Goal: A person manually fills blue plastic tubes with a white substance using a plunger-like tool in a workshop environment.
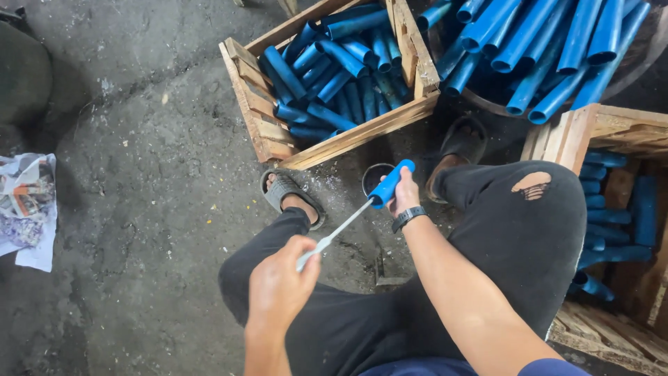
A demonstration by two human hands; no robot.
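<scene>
Head view: seated low over a rough concrete floor (pixel 139 209), you work a short blue pipe piece (pixel 391 182) between your knees. Your right hand (pixel 403 196), a dark watch (pixel 408 217) on its wrist, is closed around the pipe piece from behind, holding it above a small dark round container (pixel 374 175) on the floor. The piece is smooth, bright blue, round in section, with a rounded far end. Its long axis runs on a slant, the far end up and to the right, the near end down and to the left, where it meets a slim pale metal rod (pixel 341 226). Your left hand (pixel 280 287) is closed around the near end of that rod, which lies on nearly the same slant, its tip at the mouth of the pipe piece; whether it goes inside cannot be told.

Beyond your sandalled feet, a wooden crate (pixel 259 104) holds many like blue pieces lying in a heap. Far right, longer blue pipes (pixel 550 42) lean in a bundle. A second wooden crate (pixel 567 136) at right holds more blue pieces. Crumpled printed paper (pixel 28 209) lies at far left.
</scene>
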